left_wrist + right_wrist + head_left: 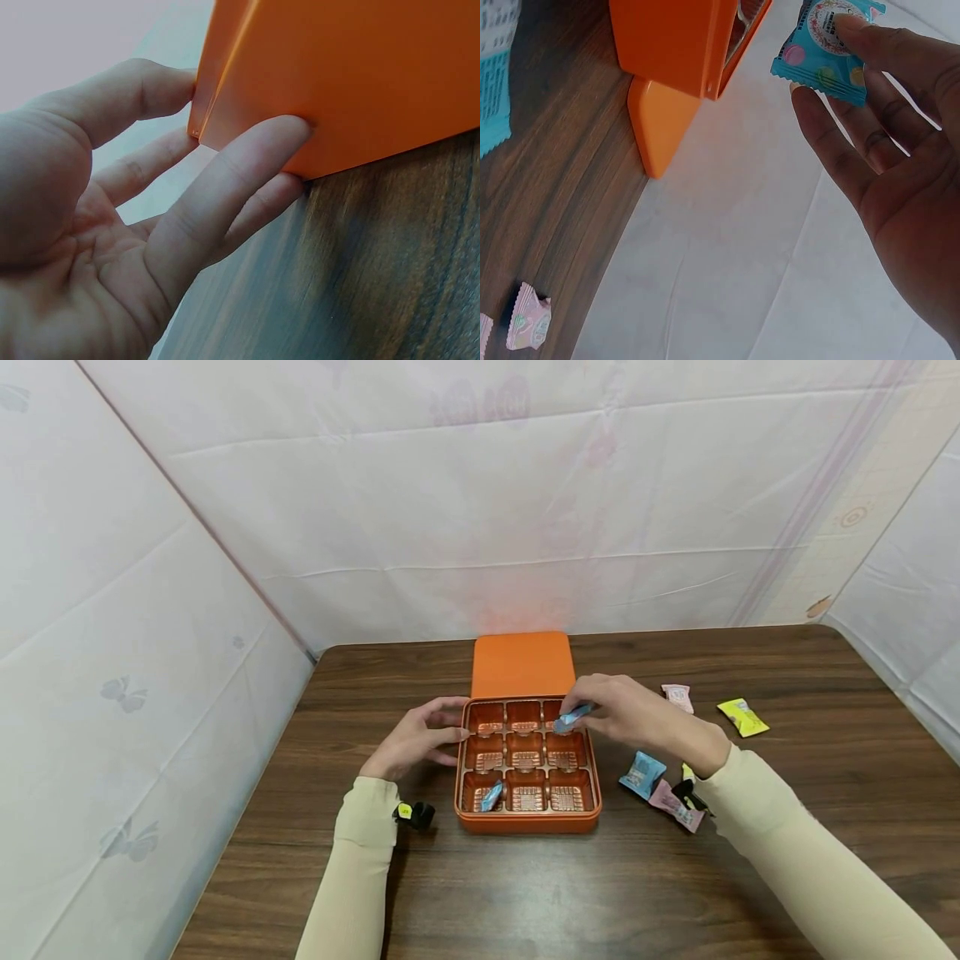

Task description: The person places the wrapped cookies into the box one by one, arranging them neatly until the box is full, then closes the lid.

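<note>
An orange box [527, 823] with nine tray pockets sits mid-table, its lid [522, 664] lying flat behind it. My right hand [581, 710] pinches a blue candy packet [573, 719] over the box's far right pocket; the right wrist view shows that blue candy packet [829, 49] between thumb and fingers beside the box [675, 45]. Another blue candy [491, 795] lies in the near left pocket. My left hand [431, 735] rests against the box's left side, and in the left wrist view its fingers [240, 165] lie straight on the orange wall [360, 75].
Loose candies lie right of the box: a blue packet [642, 774], a pink one [677, 806], another pink one [678, 697] and a yellow one [742, 717]. White sheets wall in the wooden table [525, 893] at the back and both sides.
</note>
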Available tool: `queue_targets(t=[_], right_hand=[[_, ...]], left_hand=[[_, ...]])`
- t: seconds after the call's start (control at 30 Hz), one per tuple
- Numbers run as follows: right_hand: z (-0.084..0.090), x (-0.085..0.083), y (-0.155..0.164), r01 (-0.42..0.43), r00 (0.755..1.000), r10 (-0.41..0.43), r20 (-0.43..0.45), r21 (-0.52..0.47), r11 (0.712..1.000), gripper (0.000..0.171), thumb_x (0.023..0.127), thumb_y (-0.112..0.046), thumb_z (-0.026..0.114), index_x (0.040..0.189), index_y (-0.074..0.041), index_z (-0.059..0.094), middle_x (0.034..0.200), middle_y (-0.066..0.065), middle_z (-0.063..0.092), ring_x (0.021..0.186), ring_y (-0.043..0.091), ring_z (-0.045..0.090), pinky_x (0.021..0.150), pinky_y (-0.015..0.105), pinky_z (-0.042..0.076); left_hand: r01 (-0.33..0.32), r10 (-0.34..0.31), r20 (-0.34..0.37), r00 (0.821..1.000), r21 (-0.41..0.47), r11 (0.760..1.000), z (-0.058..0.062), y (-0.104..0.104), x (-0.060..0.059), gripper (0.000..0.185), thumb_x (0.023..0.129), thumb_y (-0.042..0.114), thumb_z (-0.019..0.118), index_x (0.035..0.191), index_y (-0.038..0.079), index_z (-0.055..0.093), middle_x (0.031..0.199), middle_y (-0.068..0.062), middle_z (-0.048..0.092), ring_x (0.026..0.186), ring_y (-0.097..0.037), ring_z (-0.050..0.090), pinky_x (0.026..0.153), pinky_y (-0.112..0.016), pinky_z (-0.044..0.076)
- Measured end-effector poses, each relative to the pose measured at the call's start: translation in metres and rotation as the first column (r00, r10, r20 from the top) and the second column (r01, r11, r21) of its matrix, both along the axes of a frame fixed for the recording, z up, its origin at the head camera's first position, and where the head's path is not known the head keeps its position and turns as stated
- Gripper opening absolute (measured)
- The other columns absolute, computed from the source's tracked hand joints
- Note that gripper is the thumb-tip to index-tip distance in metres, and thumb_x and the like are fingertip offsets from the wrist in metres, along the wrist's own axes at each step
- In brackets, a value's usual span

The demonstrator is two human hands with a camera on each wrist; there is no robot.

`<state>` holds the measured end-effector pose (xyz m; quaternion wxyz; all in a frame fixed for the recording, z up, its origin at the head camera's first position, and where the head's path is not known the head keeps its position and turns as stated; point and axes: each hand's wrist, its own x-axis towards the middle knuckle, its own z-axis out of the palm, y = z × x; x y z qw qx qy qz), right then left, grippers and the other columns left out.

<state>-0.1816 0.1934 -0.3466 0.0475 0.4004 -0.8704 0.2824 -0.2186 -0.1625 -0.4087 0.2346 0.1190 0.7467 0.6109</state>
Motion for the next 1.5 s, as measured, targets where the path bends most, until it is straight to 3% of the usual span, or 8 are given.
queue_targets(t=[0.37,0.83,1.27,1.5], right_hand=[[-0.002,0.003,-0.014,-0.058,0.998,0.059,-0.029,0.018,0.998,0.023,0.090,0.004,0.083,0.106,-0.010,0.073,0.104,0.000,0.071,0.093,0.021,0.067,0.079,0.042,0.061],[-0.005,0.007,-0.027,-0.120,0.993,0.120,0.005,0.023,0.993,0.021,0.090,0.003,0.083,0.104,-0.009,0.073,0.105,0.000,0.071,0.094,0.018,0.067,0.082,0.040,0.061],[-0.002,0.017,-0.039,-0.152,0.986,0.150,0.075,0.022,0.988,0.021,0.093,0.001,0.081,0.106,-0.012,0.073,0.104,-0.004,0.069,0.089,0.017,0.062,0.077,0.040,0.059],[-0.002,0.021,-0.046,-0.178,0.983,0.176,0.049,0.044,0.983,0.019,0.092,-0.002,0.083,0.106,-0.012,0.074,0.105,-0.003,0.071,0.093,0.015,0.063,0.083,0.034,0.060]], left_hand=[[0.000,0.000,0.012,1.000,0.002,1.000,0.000,0.001,-0.001,0.056,0.105,0.003,0.068,0.157,0.011,0.051,0.145,-0.028,0.056,0.111,-0.036,0.070,0.081,-0.050,0.066],[0.002,-0.003,0.016,1.000,0.008,1.000,0.000,0.002,-0.001,0.056,0.104,0.002,0.067,0.157,0.011,0.051,0.144,-0.028,0.056,0.112,-0.037,0.070,0.081,-0.050,0.066],[0.010,-0.010,0.003,1.000,0.009,1.000,0.000,0.000,-0.001,0.056,0.105,0.001,0.066,0.158,0.009,0.050,0.142,-0.028,0.057,0.113,-0.035,0.070,0.081,-0.049,0.066],[0.013,-0.013,0.004,1.000,0.009,1.000,0.000,0.000,-0.001,0.057,0.104,0.001,0.067,0.158,0.009,0.050,0.143,-0.028,0.057,0.113,-0.036,0.070,0.081,-0.049,0.066]])
